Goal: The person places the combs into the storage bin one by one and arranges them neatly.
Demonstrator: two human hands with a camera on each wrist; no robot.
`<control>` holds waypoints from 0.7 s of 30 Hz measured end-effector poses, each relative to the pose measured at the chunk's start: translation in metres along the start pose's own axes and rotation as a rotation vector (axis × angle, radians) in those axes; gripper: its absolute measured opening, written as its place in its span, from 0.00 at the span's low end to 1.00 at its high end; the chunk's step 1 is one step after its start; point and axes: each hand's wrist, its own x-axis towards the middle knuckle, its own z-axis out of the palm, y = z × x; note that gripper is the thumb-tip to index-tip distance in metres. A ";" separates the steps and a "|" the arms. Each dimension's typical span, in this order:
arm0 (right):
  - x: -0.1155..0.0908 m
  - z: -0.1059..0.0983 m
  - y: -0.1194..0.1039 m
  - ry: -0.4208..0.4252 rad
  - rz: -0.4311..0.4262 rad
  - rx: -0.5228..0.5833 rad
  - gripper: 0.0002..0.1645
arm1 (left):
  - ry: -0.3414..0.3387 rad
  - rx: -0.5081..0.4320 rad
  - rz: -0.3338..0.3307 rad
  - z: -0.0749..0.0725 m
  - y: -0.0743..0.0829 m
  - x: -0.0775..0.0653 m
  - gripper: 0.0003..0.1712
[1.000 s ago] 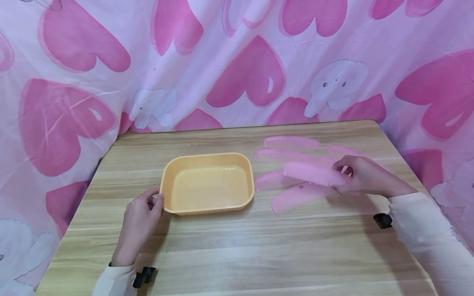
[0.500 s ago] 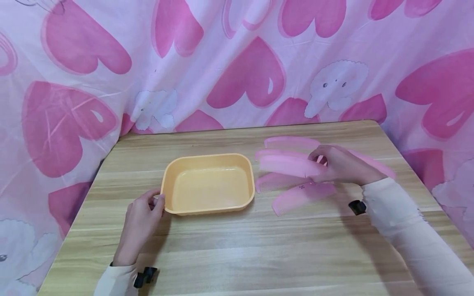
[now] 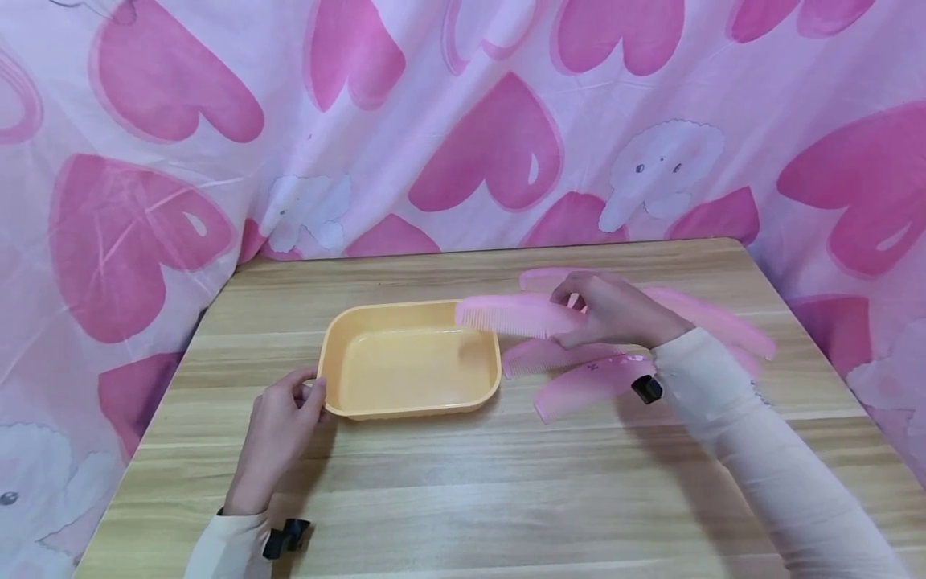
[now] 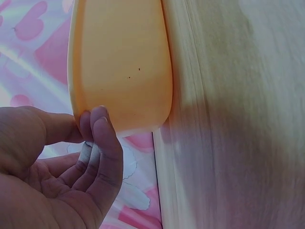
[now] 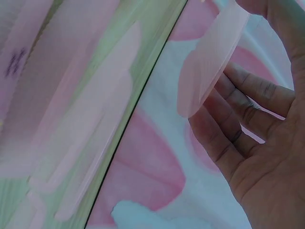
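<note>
My left hand (image 3: 285, 426) pinches the left rim of a yellow rectangular basin (image 3: 405, 370) that sits on the table. The left wrist view shows the thumb and fingers on the basin's edge (image 4: 121, 71). A pink comb (image 3: 506, 315) is held by my right hand (image 3: 615, 314), its toothed end over the basin's right back corner. In the right wrist view the held comb (image 5: 209, 67) lies between thumb and fingers. Beneath and around that hand, several more pink combs lie on the table, among them a front comb (image 3: 589, 390) and a right-hand comb (image 3: 716, 320); some are partly hidden.
The wooden table (image 3: 434, 498) ends at the back against a pink heart-patterned cloth (image 3: 485, 145), which also hangs at both sides. Small black devices are strapped at both wrists, such as the right device (image 3: 646, 389).
My right hand has moved left, carrying the comb from above the other combs to the basin's right back corner. The left hand has kept its grip on the rim.
</note>
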 end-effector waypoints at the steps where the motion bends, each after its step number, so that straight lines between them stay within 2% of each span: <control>1: 0.002 0.001 -0.002 0.006 -0.014 -0.011 0.30 | -0.001 -0.003 0.000 0.000 0.000 0.000 0.20; 11: 0.029 0.011 -0.027 -0.021 -0.132 0.046 0.24 | -0.008 -0.030 -0.014 0.000 -0.001 0.001 0.18; 21: 0.050 0.025 -0.050 -0.049 -0.168 0.061 0.23 | -0.009 -0.034 -0.008 0.000 -0.002 0.000 0.18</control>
